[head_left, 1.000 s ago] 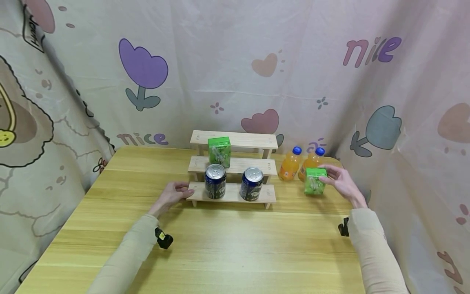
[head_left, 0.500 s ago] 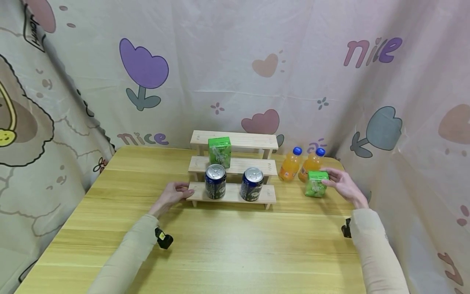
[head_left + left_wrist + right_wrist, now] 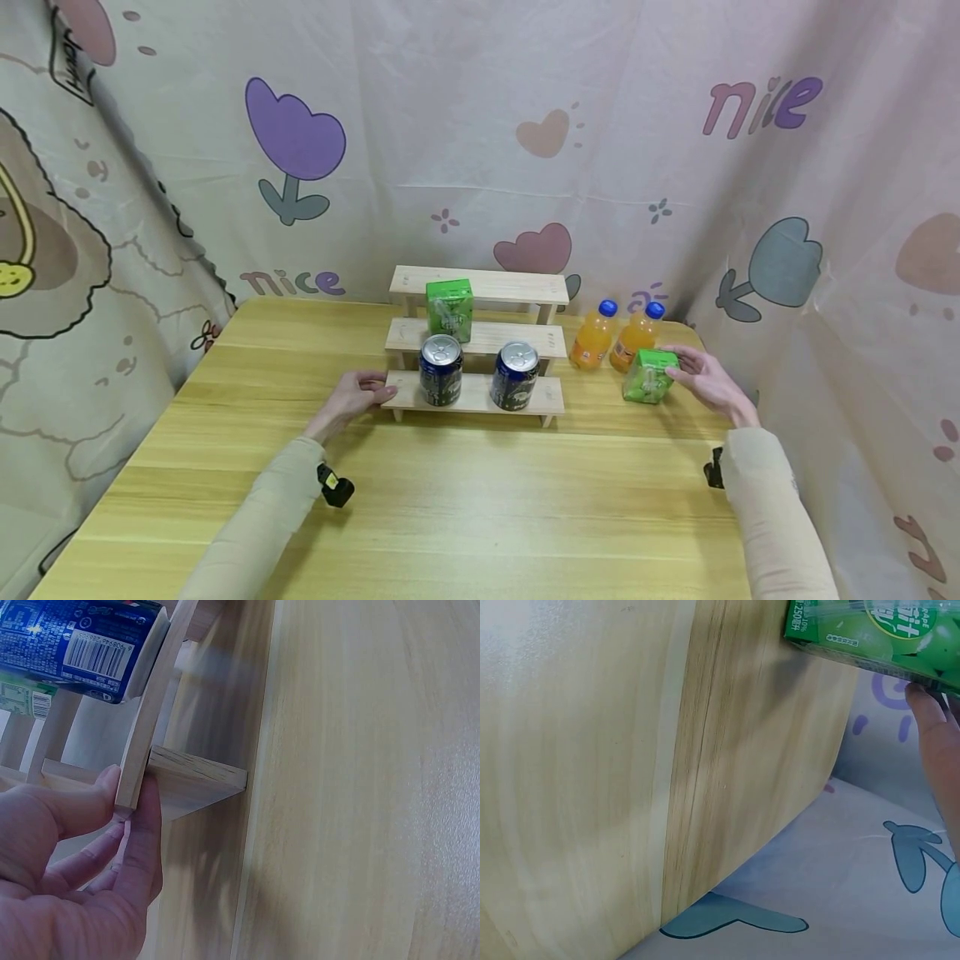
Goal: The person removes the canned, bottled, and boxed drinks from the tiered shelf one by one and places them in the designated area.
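My left hand (image 3: 357,395) pinches the left end of the lowest board of a three-tier wooden shelf (image 3: 480,337); in the left wrist view the thumb lies on top and fingers (image 3: 142,844) underneath. My right hand (image 3: 707,379) holds a green juice carton (image 3: 648,377) at its upper right, in front of two orange juice bottles with blue caps. The carton is slightly tilted. In the right wrist view the carton (image 3: 877,634) shows at the upper right, with fingers at its edge. Another green carton (image 3: 449,310) stands on the middle tier.
On the lowest tier stand two dark blue cans, a left can (image 3: 440,371) and a right can (image 3: 515,377). The orange juice bottles (image 3: 592,337) stand right of the shelf. A printed curtain (image 3: 450,125) hangs behind and beside the wooden table (image 3: 480,508).
My right hand has moved slightly right and toward me with the green juice carton, which has turned and tilted a little. My left hand has stayed on the shelf.
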`<state>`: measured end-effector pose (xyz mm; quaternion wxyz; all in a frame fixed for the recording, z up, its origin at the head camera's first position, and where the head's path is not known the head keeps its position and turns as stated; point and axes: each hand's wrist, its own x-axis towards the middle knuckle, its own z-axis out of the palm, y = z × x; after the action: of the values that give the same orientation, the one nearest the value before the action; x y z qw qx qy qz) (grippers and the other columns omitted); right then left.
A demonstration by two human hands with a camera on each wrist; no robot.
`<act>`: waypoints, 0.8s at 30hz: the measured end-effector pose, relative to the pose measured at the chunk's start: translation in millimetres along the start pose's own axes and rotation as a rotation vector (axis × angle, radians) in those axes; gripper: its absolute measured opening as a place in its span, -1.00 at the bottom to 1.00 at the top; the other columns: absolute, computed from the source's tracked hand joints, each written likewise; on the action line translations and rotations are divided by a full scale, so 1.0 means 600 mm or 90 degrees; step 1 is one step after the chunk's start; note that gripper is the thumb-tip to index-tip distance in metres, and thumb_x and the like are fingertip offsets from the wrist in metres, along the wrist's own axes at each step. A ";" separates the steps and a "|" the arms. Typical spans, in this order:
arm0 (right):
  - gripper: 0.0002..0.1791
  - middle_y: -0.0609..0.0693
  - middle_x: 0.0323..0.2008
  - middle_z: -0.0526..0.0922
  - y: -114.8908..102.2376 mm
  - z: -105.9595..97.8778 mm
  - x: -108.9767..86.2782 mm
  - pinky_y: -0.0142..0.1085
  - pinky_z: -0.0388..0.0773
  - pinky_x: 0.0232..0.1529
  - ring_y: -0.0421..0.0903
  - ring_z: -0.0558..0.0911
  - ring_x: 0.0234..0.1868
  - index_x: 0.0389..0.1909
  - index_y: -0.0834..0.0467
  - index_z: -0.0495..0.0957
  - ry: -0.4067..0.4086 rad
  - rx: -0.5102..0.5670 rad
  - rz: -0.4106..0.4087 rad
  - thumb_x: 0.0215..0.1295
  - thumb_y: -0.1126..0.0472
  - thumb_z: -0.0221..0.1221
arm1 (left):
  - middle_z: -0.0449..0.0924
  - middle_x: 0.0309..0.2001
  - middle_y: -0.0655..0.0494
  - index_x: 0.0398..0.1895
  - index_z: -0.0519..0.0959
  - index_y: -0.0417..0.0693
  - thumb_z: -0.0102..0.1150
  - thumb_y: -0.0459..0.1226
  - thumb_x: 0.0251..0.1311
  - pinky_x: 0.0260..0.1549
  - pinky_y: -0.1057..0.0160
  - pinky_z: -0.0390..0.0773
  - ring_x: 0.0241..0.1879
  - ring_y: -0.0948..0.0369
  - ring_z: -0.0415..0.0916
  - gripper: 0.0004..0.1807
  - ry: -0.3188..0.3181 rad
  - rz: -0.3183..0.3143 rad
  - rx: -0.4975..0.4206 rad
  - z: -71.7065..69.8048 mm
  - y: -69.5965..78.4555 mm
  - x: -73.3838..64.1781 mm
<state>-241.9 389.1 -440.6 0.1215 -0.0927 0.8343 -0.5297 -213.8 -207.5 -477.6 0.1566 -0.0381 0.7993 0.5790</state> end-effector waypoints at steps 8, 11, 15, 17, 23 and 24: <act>-0.33 -0.43 0.12 0.42 -0.007 -0.004 -0.001 -0.71 0.40 0.08 -0.55 0.41 0.13 0.47 0.40 0.07 0.004 0.030 -0.014 0.52 0.22 0.08 | 0.61 0.02 -0.27 0.34 0.30 -0.52 0.23 -0.31 0.34 -0.09 0.21 0.72 -0.28 0.33 0.58 -0.38 0.002 -0.009 0.003 -0.001 0.000 0.003; -0.33 -0.35 0.15 0.45 -0.018 -0.004 -0.002 -0.71 0.36 0.07 -0.48 0.40 0.15 0.47 0.34 0.12 0.059 0.024 -0.022 0.51 0.16 0.11 | 0.61 0.02 -0.27 0.34 0.29 -0.54 0.23 -0.31 0.35 -0.13 0.26 0.72 -0.28 0.34 0.57 -0.37 -0.001 -0.005 0.002 0.001 0.002 0.002; -0.34 -0.36 0.10 0.51 -0.043 -0.001 0.000 -0.71 0.36 0.05 -0.46 0.45 0.09 0.47 0.27 0.17 0.146 0.016 -0.037 0.49 0.11 0.14 | 0.62 0.00 -0.24 0.33 0.27 -0.57 0.23 -0.33 0.35 -0.22 0.37 0.70 -0.30 0.36 0.56 -0.37 -0.001 0.002 -0.008 0.003 0.002 0.001; -0.35 -0.38 0.04 0.53 -0.060 0.004 0.004 -0.72 0.36 0.04 -0.47 0.47 0.05 0.46 0.26 0.21 0.189 0.016 -0.054 0.48 0.10 0.15 | 0.62 -0.01 -0.23 0.33 0.27 -0.58 0.22 -0.34 0.35 -0.25 0.40 0.70 -0.31 0.37 0.56 -0.37 -0.001 0.004 -0.011 0.003 0.001 0.001; -0.55 -0.36 -0.09 0.57 -0.123 0.033 0.022 -0.73 0.40 0.06 -0.42 0.52 -0.03 0.30 0.10 0.42 0.287 0.024 -0.124 0.44 0.17 0.20 | 0.58 0.06 -0.32 0.34 0.27 -0.56 0.22 -0.34 0.35 -0.23 0.40 0.69 -0.28 0.34 0.56 -0.38 0.003 -0.002 -0.001 0.003 -0.001 0.001; -0.56 -0.37 -0.11 0.57 -0.134 0.040 0.025 -0.73 0.40 0.06 -0.42 0.52 -0.04 0.29 0.11 0.43 0.291 0.021 -0.133 0.44 0.18 0.20 | 0.56 0.07 -0.35 0.34 0.28 -0.56 0.22 -0.33 0.35 -0.22 0.40 0.69 -0.27 0.32 0.56 -0.38 0.004 -0.003 0.001 0.003 0.000 0.000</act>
<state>-246.7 330.5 -378.9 -0.1240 -0.0539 0.8172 -0.5603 -213.5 -206.1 -478.3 0.1553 -0.0414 0.8002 0.5778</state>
